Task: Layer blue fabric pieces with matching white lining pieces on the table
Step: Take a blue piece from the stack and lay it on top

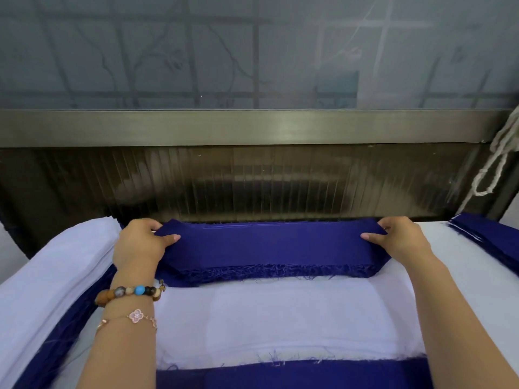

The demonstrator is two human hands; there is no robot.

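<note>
A stack of long blue fabric pieces [269,248] with frayed near edges lies across the far side of the table. My left hand [140,242] grips its left end, thumb on top and fingers curled round the edge. My right hand [398,240] grips its right end the same way. Nearer to me a white lining piece [280,324] lies flat on more blue fabric [309,374], whose edge shows at the bottom of the view.
A pile of white lining [56,276] sits at the left over a blue edge. More blue pieces [488,234] lie at the far right on white cloth. A dark ribbed panel [252,181] and metal rail stand right behind the table; a cord [497,164] hangs at right.
</note>
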